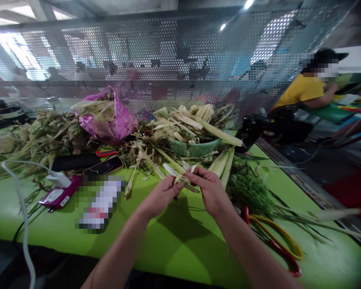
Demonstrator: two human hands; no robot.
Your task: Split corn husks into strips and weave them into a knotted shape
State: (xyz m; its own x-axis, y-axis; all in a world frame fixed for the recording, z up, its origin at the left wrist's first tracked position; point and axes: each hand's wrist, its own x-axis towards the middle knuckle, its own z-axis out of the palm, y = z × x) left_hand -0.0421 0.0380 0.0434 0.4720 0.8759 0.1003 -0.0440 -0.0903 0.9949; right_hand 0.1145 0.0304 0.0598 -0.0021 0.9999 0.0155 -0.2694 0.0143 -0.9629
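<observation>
Both of my hands meet over the green table (pixel 174 241), pinching a pale leaf strip (pixel 173 171). My left hand (pixel 161 195) has its fingers closed round the strip's near part. My right hand (pixel 209 188) grips the same strip from the right, fingers curled. The strip's far end sticks out to the upper left of my fingers. Just behind my hands lie pale stalks (pixel 221 162) and a green basket (pixel 192 148) heaped with husks.
A pink plastic bag (pixel 114 118) of leaves and a leaf pile (pixel 39 136) sit at the back. Phones (pixel 104 166), a pink device (pixel 58 195) with white cable lie left. Red-and-yellow shears (pixel 276 241) and green sprigs (pixel 249 188) lie right. A perforated screen (pixel 168 60) stands behind; a person in yellow (pixel 303 90) sits far right.
</observation>
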